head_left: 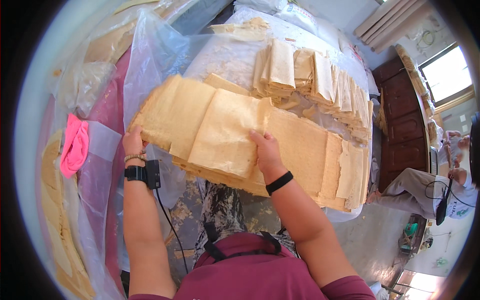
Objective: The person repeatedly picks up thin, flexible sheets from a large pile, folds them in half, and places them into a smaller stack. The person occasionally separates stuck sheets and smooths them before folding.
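Tan sheet (212, 130), long axis crosswise, right end lower

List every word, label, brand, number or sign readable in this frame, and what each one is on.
White sack at the top of the view: small blue and red printing, not copied out here.
Pale shirt of the person at the far right: a few dark characters, small and partly hidden, not copied out.
Maroon shirt: a faint pale mark at the lower picture edge, cut off, unreadable.
Tan sheets: no lettering visible.
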Available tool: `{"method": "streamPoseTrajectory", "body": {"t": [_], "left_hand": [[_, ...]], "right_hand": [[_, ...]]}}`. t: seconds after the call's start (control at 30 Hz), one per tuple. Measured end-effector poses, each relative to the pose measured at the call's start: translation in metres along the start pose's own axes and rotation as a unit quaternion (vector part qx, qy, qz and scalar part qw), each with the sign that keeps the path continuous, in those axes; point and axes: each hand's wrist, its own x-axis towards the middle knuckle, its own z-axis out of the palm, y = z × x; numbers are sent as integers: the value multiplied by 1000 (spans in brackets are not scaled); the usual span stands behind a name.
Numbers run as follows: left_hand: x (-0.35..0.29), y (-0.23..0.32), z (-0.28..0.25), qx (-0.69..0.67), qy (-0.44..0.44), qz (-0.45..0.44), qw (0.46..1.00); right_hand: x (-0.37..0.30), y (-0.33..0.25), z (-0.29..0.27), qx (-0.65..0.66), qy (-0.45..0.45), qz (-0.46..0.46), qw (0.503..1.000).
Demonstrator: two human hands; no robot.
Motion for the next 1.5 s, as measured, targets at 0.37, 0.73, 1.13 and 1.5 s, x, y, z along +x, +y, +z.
{"method": "streamPoseTrajectory", "body": {"t": [0.37,0.73,1.13,1.5], "left_hand": [[-93,-52,125,94,-337,223,910],[-100,-89,130,397,-232,499,735],[-217,-72,200,383,-247,401,795],[-145,-78,191,105,-336,-45,935]], "right_hand": [[-22,-67,14,2,-51,-90,995],[-119,-122,-166,-32,127,-121,984],[-106,-133,-225,-105,208,-190,954],[-165,-309,-211,-30,86,-273,958]]}}
